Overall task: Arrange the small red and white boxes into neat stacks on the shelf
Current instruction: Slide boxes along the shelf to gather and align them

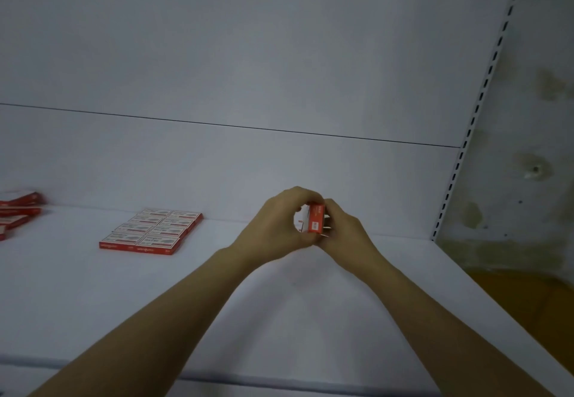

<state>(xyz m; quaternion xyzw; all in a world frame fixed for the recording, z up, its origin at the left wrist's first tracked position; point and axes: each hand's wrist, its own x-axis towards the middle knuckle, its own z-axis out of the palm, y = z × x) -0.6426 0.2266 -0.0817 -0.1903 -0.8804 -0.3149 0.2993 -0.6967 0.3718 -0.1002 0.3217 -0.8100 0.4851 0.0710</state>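
Bare forearms lead to bare left hand (278,224) and right hand (345,232).

A slotted white upright (472,123) runs beside a stained, blotchy wall (540,111).

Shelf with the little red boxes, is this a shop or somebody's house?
Probably a shop or stockroom. The white shelf has a slotted upright like store racking, and identical red and white boxes lie in a tidy block. The left hand and right hand hold one more box.
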